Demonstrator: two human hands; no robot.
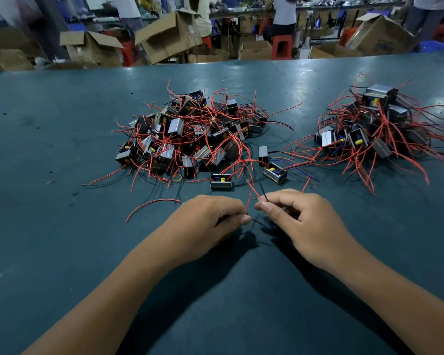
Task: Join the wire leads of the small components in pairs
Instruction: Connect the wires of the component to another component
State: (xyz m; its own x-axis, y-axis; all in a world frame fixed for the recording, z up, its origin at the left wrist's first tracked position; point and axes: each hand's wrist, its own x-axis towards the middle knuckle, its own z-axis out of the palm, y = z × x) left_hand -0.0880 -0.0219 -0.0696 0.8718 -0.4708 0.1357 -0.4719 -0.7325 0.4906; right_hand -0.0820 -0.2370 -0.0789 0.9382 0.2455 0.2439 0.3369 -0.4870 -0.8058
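Observation:
Two small black components with yellow parts lie just beyond my hands, one on the left and one on the right. Their thin red leads run down toward my fingers and cross between them. My left hand pinches wire ends between thumb and fingers, a black lead poking out by its thumb. My right hand pinches a red and a black lead at its fingertips. The two hands sit close together, fingertips almost touching, low over the green table.
A large heap of similar components with tangled red wires lies at the table's middle. A second heap sits at the right. A loose red wire lies left of my left hand. Cardboard boxes and seated people fill the background.

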